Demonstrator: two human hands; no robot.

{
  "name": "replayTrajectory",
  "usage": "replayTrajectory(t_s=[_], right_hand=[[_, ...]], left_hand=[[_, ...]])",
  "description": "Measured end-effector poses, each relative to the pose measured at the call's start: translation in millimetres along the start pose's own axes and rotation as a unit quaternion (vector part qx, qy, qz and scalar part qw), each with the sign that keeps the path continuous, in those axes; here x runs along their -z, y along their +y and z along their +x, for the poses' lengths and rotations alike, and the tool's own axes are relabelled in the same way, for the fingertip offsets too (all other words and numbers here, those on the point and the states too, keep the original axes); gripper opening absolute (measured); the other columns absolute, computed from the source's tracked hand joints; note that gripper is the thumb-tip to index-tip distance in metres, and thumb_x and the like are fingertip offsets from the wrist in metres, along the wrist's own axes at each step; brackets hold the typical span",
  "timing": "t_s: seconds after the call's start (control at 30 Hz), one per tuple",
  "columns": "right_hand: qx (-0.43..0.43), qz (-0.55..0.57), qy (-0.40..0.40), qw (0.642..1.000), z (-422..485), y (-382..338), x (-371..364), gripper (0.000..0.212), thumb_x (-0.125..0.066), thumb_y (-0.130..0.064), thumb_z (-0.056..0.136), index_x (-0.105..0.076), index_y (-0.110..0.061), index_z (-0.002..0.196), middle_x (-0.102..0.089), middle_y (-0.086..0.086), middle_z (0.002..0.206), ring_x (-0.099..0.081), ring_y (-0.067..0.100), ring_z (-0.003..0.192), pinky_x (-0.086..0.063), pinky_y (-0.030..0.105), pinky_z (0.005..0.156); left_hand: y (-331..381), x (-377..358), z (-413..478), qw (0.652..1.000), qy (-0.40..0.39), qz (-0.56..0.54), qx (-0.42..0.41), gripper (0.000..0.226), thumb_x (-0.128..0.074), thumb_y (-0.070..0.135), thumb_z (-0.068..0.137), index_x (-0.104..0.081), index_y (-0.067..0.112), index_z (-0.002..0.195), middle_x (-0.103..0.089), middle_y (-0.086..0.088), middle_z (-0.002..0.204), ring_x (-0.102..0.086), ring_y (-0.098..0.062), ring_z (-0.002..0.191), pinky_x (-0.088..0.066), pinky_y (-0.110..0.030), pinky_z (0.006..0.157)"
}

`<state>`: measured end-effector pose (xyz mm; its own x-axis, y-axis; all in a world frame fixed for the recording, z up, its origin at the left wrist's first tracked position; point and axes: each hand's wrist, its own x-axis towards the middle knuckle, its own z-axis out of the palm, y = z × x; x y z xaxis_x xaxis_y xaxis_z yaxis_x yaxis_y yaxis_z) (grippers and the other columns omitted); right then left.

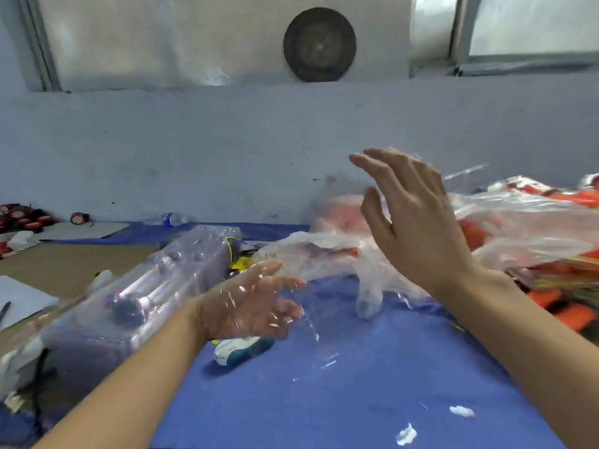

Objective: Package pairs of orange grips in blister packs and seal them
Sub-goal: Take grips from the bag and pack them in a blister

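Two bare forearms reach in from six o'clock over a blue cloth (324,400) that covers the near part of the bench (64,270). A few white scraps (405,435) lie on the cloth at five o'clock.

The left hand (252,303) sits low, just left of centre, and is seen through a sheet of clear film (291,319) with bright glints. Its fingers (288,283) point toward three o'clock and are loosely bent. The blur and the film hide whether they grip anything. A white and teal object (241,350) rests on the cloth just under this hand.

The right hand (418,225) is raised at two o'clock with its fingers (372,163) straight and spread, holding nothing.

A long stack of clear blister packs (146,286) lies slanted from eight o'clock toward the centre. A crumpled clear bag (324,251) sprawls between the two hands.

The orange grips (564,312) are heaped at three o'clock, behind the right wrist, some of them inside clear plastic bags (525,225).

At nine o'clock, by the wall (227,140), stand tape rolls (22,218) and a small water bottle (171,219). A dark round disc (319,43) hangs at twelve o'clock.
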<state>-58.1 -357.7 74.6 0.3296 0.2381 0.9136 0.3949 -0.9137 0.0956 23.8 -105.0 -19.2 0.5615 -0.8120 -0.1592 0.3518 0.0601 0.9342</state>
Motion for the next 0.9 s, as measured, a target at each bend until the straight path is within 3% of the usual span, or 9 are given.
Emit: replayTrajectory(t_s=[0.17, 0.27, 0.33, 0.47, 0.53, 0.63, 0.7, 0.77, 0.9], right_hand=[[-0.076, -0.042, -0.240, 0.967, -85.6, 37.3, -13.7, 0.040, -0.047, -0.025, 0.100, -0.051, -0.021, 0.139, -0.057, 0.000, 0.134, -0.048, 0.027, 0.124, -0.027, 0.037, 0.109], [-0.113, -0.058, -0.354, 0.927, -132.7, 51.5, -33.7, 0.043, -0.036, -0.036, 0.103, -0.038, -0.028, 0.146, -0.053, -0.005, 0.136, -0.044, 0.023, 0.126, -0.023, 0.035, 0.111], [-0.148, -0.048, -0.395, 0.905, -154.7, 56.7, -48.0, 0.043, -0.029, -0.040, 0.104, -0.035, -0.032, 0.147, -0.050, -0.007, 0.138, -0.040, 0.020, 0.130, -0.018, 0.036, 0.114], [-0.189, -0.036, -0.423, 0.885, -185.5, 62.0, -72.6, 0.041, -0.027, -0.044, 0.104, -0.035, -0.037, 0.143, -0.051, -0.011, 0.129, -0.041, 0.018, 0.129, -0.012, 0.037, 0.118], [-0.188, -0.038, -0.422, 0.886, -195.3, 64.3, -83.9, 0.040, -0.029, -0.041, 0.104, -0.036, -0.038, 0.143, -0.053, -0.011, 0.126, -0.045, 0.018, 0.124, -0.016, 0.036, 0.116], [-0.160, -0.016, -0.416, 0.895, -200.8, 67.1, -98.1, 0.037, -0.033, -0.038, 0.103, -0.045, -0.037, 0.138, -0.054, -0.010, 0.117, -0.050, 0.019, 0.109, -0.025, 0.032, 0.110], [-0.127, 0.006, -0.406, 0.905, -199.2, 67.6, -104.7, 0.033, -0.040, -0.036, 0.103, -0.054, -0.034, 0.132, -0.055, -0.007, 0.110, -0.052, 0.021, 0.100, -0.030, 0.029, 0.103], [-0.101, 0.016, -0.398, 0.912, -194.2, 67.2, -108.9, 0.031, -0.042, -0.034, 0.102, -0.057, -0.033, 0.129, -0.056, -0.007, 0.112, -0.053, 0.022, 0.099, -0.028, 0.029, 0.102], [-0.098, -0.011, -0.392, 0.915, -178.4, 62.8, -113.4, 0.035, -0.036, -0.040, 0.103, -0.050, -0.039, 0.135, -0.054, -0.012, 0.123, -0.050, 0.019, 0.104, -0.026, 0.027, 0.102]], left_hand=[[-64.7, 0.5, 57.5, 0.989, -0.052, 0.016, 0.139, 0.044, -0.058, 0.055, 0.092, -0.066, 0.017, 0.112, -0.066, -0.014, 0.088, -0.059, -0.022, 0.074, -0.049, -0.030, 0.070], [-85.7, 5.3, 82.0, 0.986, 0.020, 0.049, 0.161, 0.055, -0.059, 0.060, 0.090, -0.067, 0.016, 0.123, -0.070, -0.014, 0.102, -0.065, -0.018, 0.079, -0.055, -0.025, 0.070], [-92.2, 10.0, 91.4, 0.986, 0.104, -0.002, 0.127, 0.057, -0.050, 0.054, 0.096, -0.059, 0.009, 0.131, -0.069, -0.022, 0.114, -0.071, -0.022, 0.085, -0.058, -0.027, 0.076], [-92.1, 20.1, 88.6, 0.960, 0.238, -0.145, 0.034, 0.053, -0.033, 0.045, 0.105, -0.056, 0.000, 0.124, -0.064, -0.035, 0.116, -0.068, -0.039, 0.102, -0.059, -0.040, 0.081], [-89.2, 19.2, 83.5, 0.949, 0.307, -0.070, 0.013, 0.047, -0.037, 0.042, 0.105, -0.058, 0.000, 0.115, -0.067, -0.032, 0.110, -0.068, -0.038, 0.102, -0.060, -0.037, 0.077], [-89.3, 13.2, 76.1, 0.915, 0.386, 0.117, -0.019, 0.022, -0.048, 0.024, 0.104, -0.058, 0.005, 0.099, -0.067, -0.021, 0.096, -0.069, -0.025, 0.074, -0.059, -0.026, 0.063], [-91.2, 11.4, 71.0, 0.901, 0.387, 0.195, -0.030, 0.011, -0.053, 0.013, 0.101, -0.055, 0.007, 0.110, -0.066, -0.020, 0.091, -0.067, -0.022, 0.066, -0.057, -0.027, 0.059], [-95.8, 13.0, 66.5, 0.888, 0.393, 0.239, -0.019, 0.023, -0.053, 0.005, 0.099, -0.048, 0.009, 0.121, -0.066, -0.018, 0.082, -0.064, -0.021, 0.055, -0.054, -0.026, 0.049], [-107.7, 21.6, 59.8, 0.857, 0.411, 0.310, -0.004, 0.015, -0.048, 0.005, 0.100, -0.050, 0.008, 0.114, -0.065, -0.012, 0.075, -0.060, -0.017, 0.042, -0.044, -0.023, 0.039]])
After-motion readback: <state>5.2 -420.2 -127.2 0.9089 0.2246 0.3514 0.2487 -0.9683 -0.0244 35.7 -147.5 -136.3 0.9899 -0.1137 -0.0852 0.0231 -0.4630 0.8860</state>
